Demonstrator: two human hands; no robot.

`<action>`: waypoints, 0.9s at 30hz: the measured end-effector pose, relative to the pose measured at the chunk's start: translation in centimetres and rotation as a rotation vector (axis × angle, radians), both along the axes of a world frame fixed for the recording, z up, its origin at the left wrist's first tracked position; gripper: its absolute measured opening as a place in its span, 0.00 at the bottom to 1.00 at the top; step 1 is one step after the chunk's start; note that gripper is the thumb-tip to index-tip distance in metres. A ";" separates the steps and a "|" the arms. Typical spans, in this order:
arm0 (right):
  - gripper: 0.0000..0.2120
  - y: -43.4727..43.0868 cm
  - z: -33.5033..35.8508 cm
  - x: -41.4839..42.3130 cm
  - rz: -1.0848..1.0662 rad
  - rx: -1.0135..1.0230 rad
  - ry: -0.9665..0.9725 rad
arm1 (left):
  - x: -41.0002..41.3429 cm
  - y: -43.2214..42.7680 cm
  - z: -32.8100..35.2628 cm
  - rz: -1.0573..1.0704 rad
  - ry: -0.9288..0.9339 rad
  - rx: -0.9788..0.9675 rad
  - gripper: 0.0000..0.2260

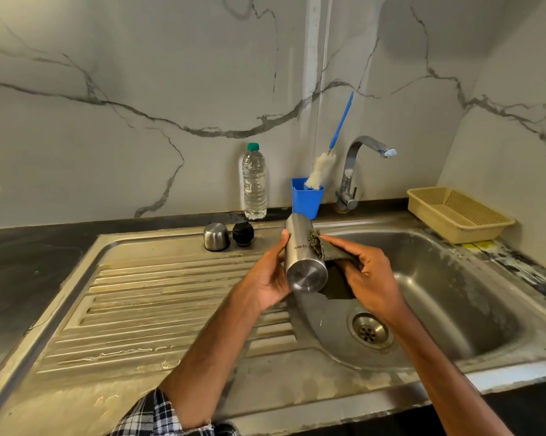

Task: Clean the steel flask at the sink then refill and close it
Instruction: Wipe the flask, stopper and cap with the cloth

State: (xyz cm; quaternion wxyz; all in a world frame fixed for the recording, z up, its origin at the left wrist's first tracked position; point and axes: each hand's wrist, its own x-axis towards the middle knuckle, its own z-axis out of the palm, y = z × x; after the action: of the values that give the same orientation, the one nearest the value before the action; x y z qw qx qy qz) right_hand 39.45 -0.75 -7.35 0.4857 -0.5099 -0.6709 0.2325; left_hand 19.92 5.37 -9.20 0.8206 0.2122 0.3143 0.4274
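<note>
My left hand (270, 272) grips the steel flask (303, 256) over the left edge of the sink basin (447, 278), its base turned toward me and its mouth pointing away. My right hand (364, 272) holds a dark green cloth (328, 251) pressed against the flask's right side. The steel cup lid (216, 236) and the black stopper (243, 234) stand on the drainboard behind my left hand. A clear plastic water bottle (254, 182) with a green cap stands by the wall.
A bottle brush (323, 166) with a blue handle leans in a blue cup (306, 199) beside the tap (356, 171). A beige plastic basket (460, 212) sits at the back right. The ribbed drainboard (158, 309) lies left; the drain (369, 332) is in the basin.
</note>
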 end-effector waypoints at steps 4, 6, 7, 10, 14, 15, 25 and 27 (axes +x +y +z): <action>0.25 -0.1 -0.3 -0.3 0.003 0.009 -0.042 | -0.2 0.2 -0.4 -0.042 0.072 0.009 0.29; 0.25 -0.1 -0.3 -0.1 -0.011 0.013 -0.037 | -0.4 0.1 -0.2 -0.096 0.065 0.059 0.27; 0.25 0.0 -0.2 0.0 -0.023 0.020 -0.031 | -0.5 0.1 -0.1 -0.116 0.054 0.086 0.28; 0.26 -0.1 0.1 0.0 -0.023 0.028 0.000 | -0.4 0.1 -0.1 -0.126 0.056 0.142 0.30; 0.30 -0.6 0.4 -0.5 0.095 0.080 0.012 | -0.2 0.2 -0.3 -0.082 0.038 0.149 0.32; 0.30 -0.7 0.4 -0.6 0.134 0.107 0.002 | -0.3 0.2 -0.3 -0.068 0.022 0.148 0.32; 0.32 -0.8 -0.3 -1.6 0.140 0.329 -0.191 | -1.0 0.3 -0.1 -0.065 -0.008 0.204 0.30; 0.34 -0.9 -0.4 -1.7 0.116 0.308 -0.214 | -0.9 0.4 -0.1 -0.047 0.026 0.234 0.31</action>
State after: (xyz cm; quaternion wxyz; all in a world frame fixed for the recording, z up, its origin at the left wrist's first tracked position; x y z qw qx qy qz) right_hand 37.73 -1.63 -7.79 0.4696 -0.4120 -0.7745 0.0990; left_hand 19.04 5.76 -9.34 0.7960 0.3192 0.2677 0.4391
